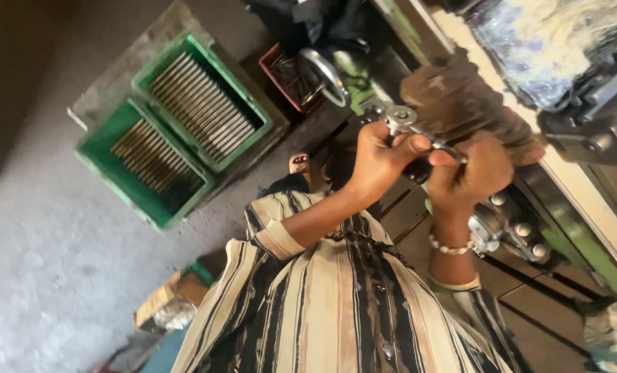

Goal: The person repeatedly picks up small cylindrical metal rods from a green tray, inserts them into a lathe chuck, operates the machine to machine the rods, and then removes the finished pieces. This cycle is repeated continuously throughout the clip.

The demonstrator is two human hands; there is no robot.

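The metal wrench (409,124) sits held up in front of the person's chest, its ring-shaped head poking out above the knuckles and its shank running down between both fists, close against a grimy brown cloth (460,103) draped over the machine's edge. It looks like solid steel — stiff, fairly heavy for its size, and probably slick with oil, so the shank rather than the head seems the sound place to grip it. The left hand (377,155) has its fingers curled tight around the upper part of the shank, just below the head; the right hand (474,169) is closed in a fist on the lower end, thumb laid over the top, with a beaded bracelet (450,246) at the wrist. Just behind the tool stands a round handwheel (326,72) of the green-painted machine (585,242), near enough to crowd any swing of the handle (the bolted metal hub (509,224) under the right wrist crowds it from below). Farther off on the concrete floor (39,262) lie two green crates (177,131) filled with rows of long metal rods, and a small red tray (284,72) of loose bits — all well apart from the hands.
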